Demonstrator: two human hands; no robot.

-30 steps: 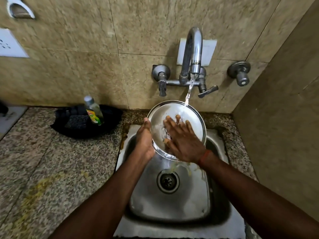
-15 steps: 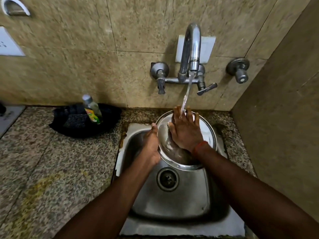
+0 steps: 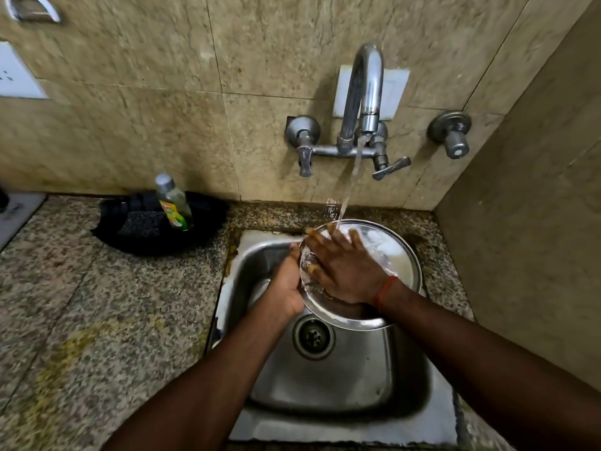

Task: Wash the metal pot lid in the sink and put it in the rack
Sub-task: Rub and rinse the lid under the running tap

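Beige wall tiles [image 3: 130, 109] back this corner, and a side wall [image 3: 536, 222] stands close to the right of the steel sink [image 3: 325, 379], while the speckled worktop [image 3: 81, 304] spreads wide to the left. A metal fitting [image 3: 32, 9] at the top left is cut off by the frame. The metal pot lid [image 3: 396, 255], round, shiny and wet, is held tilted over the back of the basin, its far rim under the tap's [image 3: 364, 92] running water [image 3: 351, 177]. The left hand [image 3: 286, 281] grips the lid's left rim, its fingers hidden behind the metal. The right hand [image 3: 344, 268] lies flat on the lid's face, fingers spread, covering much of it. A blurred dish-soap bottle [image 3: 172, 203] stands in a black tray [image 3: 208, 222].
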